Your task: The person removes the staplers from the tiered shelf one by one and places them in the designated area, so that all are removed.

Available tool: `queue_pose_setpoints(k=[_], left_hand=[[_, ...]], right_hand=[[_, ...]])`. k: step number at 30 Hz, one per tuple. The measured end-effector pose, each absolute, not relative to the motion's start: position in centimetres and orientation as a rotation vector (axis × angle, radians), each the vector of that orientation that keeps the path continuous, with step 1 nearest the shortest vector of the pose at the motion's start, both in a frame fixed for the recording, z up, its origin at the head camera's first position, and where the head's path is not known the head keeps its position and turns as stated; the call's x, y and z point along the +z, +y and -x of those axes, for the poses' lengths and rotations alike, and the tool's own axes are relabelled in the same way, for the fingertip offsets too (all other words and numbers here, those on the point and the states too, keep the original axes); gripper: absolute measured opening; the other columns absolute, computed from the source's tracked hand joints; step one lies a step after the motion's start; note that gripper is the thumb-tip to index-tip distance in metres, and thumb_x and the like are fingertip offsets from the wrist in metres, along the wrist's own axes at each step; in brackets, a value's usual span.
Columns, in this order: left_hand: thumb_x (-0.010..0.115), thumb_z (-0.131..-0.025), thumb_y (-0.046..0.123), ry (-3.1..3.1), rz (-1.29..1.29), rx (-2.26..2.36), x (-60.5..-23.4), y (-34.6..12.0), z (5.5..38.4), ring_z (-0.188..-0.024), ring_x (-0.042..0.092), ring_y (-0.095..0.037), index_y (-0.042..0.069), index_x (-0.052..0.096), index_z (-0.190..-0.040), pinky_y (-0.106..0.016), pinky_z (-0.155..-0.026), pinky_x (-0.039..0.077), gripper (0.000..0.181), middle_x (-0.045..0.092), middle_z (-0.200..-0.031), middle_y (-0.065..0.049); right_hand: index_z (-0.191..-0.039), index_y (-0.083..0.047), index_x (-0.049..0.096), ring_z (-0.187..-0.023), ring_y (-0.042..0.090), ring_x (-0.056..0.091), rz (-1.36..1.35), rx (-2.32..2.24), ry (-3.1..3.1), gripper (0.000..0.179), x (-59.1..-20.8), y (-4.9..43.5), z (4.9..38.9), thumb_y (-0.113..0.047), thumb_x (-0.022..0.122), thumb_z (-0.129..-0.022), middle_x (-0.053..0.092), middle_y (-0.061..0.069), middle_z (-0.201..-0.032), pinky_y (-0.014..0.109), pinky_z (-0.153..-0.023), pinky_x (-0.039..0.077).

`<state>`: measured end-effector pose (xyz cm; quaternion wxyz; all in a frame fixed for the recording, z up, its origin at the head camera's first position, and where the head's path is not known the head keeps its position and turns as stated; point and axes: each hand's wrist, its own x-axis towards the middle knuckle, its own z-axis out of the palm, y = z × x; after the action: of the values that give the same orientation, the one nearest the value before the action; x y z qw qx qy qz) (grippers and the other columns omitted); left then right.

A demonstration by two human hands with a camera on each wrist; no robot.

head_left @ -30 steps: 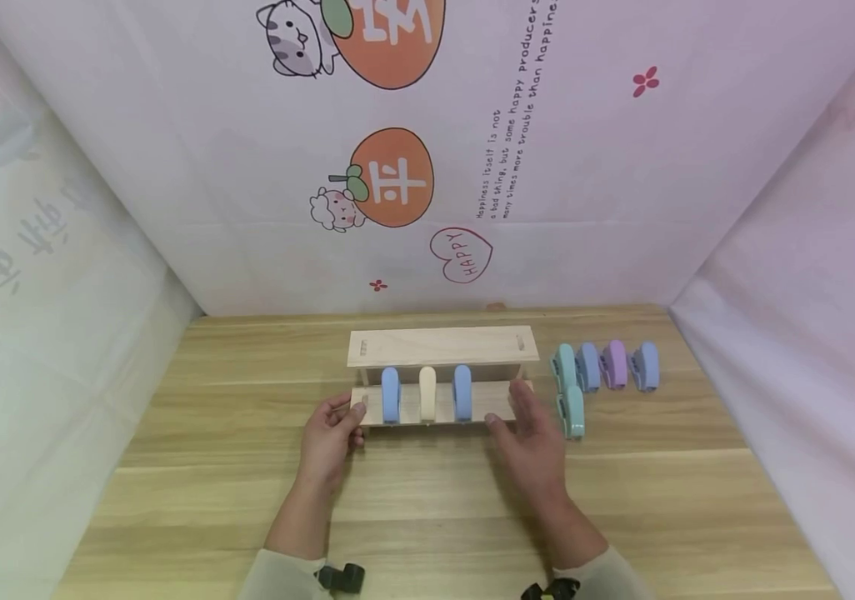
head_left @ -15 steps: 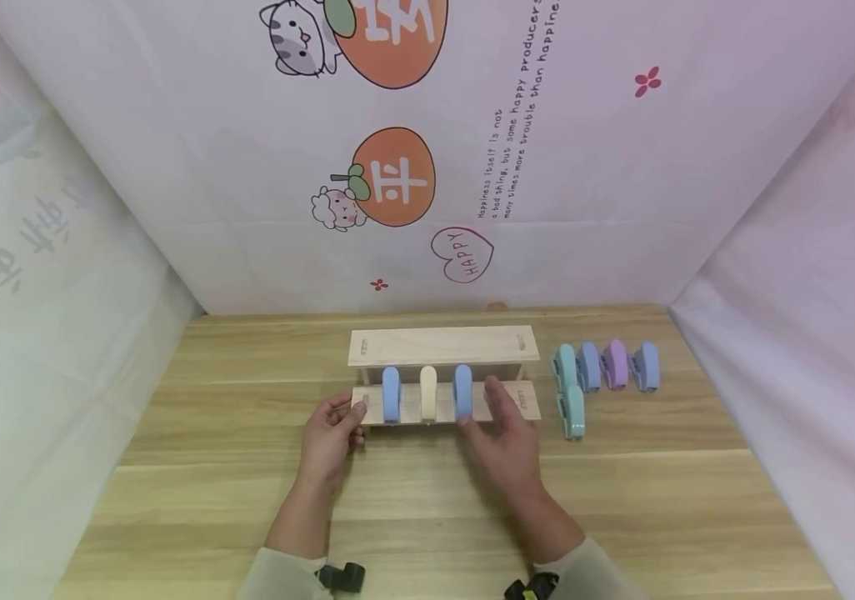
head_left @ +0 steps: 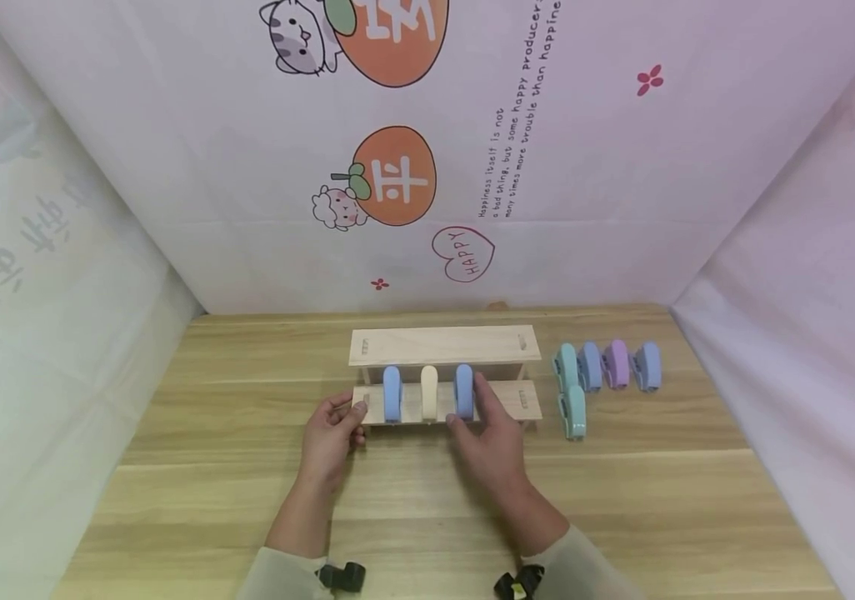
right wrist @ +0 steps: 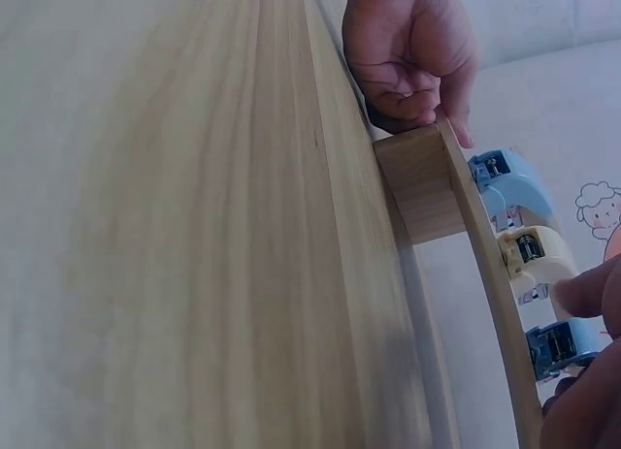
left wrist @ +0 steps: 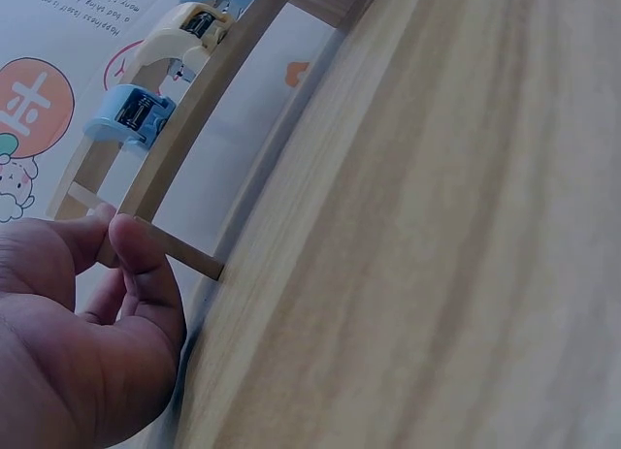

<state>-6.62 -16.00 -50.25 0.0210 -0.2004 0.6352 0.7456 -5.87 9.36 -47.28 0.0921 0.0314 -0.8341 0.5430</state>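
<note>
A stepped wooden rack stands on the table, with two blue plastic clips and a cream one spaced along its lower front board. My left hand pinches the left end of that board; the left wrist view shows thumb and finger meeting at its corner. My right hand has thumb and forefinger on either side of the right-hand blue clip. The cream clip sits in the middle and the other blue clip nearest my left hand. In the right wrist view, fingers partly hide the gripped clip.
Right of the rack lie two teal clips, a blue clip, a purple clip and another blue clip. A printed cloth wall rises behind the wooden table, with cloth at both sides.
My right hand has moved left along the lower board, from its right end to the right-hand blue clip. My left hand keeps its hold on the board's left end.
</note>
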Motion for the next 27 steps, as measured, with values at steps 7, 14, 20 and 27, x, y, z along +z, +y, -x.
queue_pose_setpoints(k=[7, 14, 20, 27], left_hand=[[0.076, -0.097, 0.020, 1.964, 0.623, 2.314, -50.30, -16.01, 6.70, -0.080, 0.061, -0.018, 0.011, 0.058, -0.135, -0.027, -0.065, 0.060, 0.043, 0.065, -0.104, -0.009], [0.076, -0.097, 0.020, 1.959, 0.627, 2.318, -50.41, -15.98, 6.72, -0.080, 0.060, -0.019, 0.012, 0.059, -0.135, -0.027, -0.065, 0.060, 0.043, 0.065, -0.105, -0.010], [0.076, -0.097, 0.019, 1.958, 0.617, 2.322, -50.40, -15.96, 6.64, -0.080, 0.060, -0.019, 0.011, 0.059, -0.135, -0.026, -0.066, 0.060, 0.042, 0.065, -0.106, -0.010], [0.075, -0.097, 0.019, 1.962, 0.609, 2.316, -50.32, -16.04, 6.63, -0.081, 0.060, -0.019, 0.011, 0.057, -0.136, -0.026, -0.066, 0.060, 0.043, 0.065, -0.107, -0.010]], right_hand=[[-0.157, -0.004, 0.039, -0.147, 0.023, 0.040, -0.093, 1.588, -2.489, 0.075, -47.36, 8.96, 6.18, -0.005, 0.077, -0.092, 0.040, 0.014, -0.161, 0.032, -0.117, 0.037], [-0.156, -0.004, 0.042, -0.146, 0.023, 0.042, -0.057, 1.581, -2.484, 0.074, -47.29, 8.62, 6.38, -0.004, 0.077, -0.092, 0.044, 0.012, -0.159, 0.031, -0.116, 0.038], [-0.156, -0.007, 0.043, -0.144, 0.025, 0.044, -0.036, 1.536, -2.507, 0.070, -47.05, 8.47, 6.42, -0.005, 0.075, -0.093, 0.046, 0.010, -0.158, 0.040, -0.117, 0.039], [-0.155, -0.007, 0.046, -0.142, 0.026, 0.047, -0.031, 1.508, -2.515, 0.063, -47.19, 8.55, 6.55, -0.004, 0.070, -0.096, 0.050, 0.012, -0.155, 0.043, -0.117, 0.041]])
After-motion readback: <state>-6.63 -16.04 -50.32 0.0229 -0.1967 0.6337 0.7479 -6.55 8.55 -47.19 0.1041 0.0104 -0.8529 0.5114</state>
